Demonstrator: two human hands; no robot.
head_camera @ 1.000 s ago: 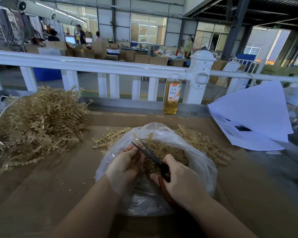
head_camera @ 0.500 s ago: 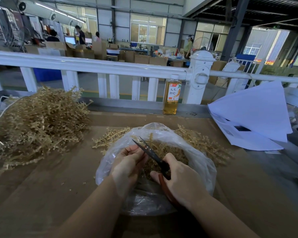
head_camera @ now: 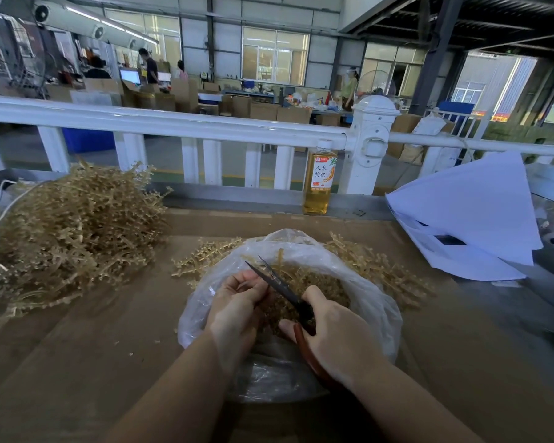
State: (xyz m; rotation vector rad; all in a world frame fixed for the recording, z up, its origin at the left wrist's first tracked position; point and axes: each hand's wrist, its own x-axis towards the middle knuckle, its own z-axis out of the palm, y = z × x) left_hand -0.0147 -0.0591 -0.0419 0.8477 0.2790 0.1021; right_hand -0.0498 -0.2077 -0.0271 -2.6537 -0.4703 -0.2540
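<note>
View from a head-worn camera, looking down at two bare hands working over an open clear plastic bag on a brown cardboard-covered surface. The right hand is wrapped around the reddish handles of a pair of scissors, whose dark blades stand parted and point up and to the left. The left hand has its fingers curled tightly around a small golden sprig. The sprig is mostly hidden by the fingers and is held right against the blades, above the mouth of the bag. The main risk appears to be the fingertips: they sit so close to the blades that a snip could nick them. A cut piece could also jump past the bag's rim onto the surface, where a few crumbs already lie. The sprig material looks like thin, stiff, tan-gold plastic stems lined with tiny knobs. The cut bits fill the bag as a coarse golden heap. A large tangle of uncut sprigs sits well to the left, and more sprigs lie just behind the bag. Farther back are a bottle of amber drink by a white railing and some loose papers at the right.
</note>
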